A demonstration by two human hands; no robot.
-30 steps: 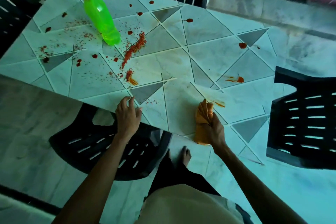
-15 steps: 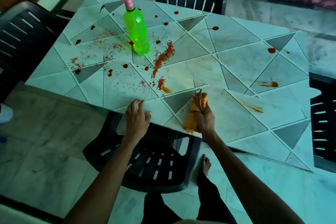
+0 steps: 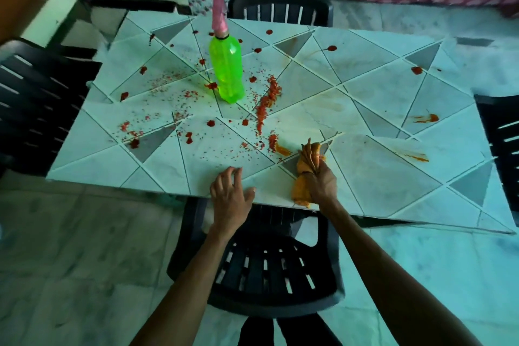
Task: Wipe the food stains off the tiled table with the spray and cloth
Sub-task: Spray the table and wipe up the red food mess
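the right hand [image 3: 321, 184] grips the bunched orange cloth [image 3: 307, 166] at lower centre of the frame, its free end pressed to the tiled table [image 3: 379, 166] just beside an orange smear [image 3: 282, 150], apparently to scrub it. the left hand [image 3: 229, 195], fingers spread and loosely bent, rests on the near edge, likely as a brace. the green spray bottle [image 3: 227, 70] stands upright at upper centre among red stains [image 3: 268, 101], well apart from both hands.
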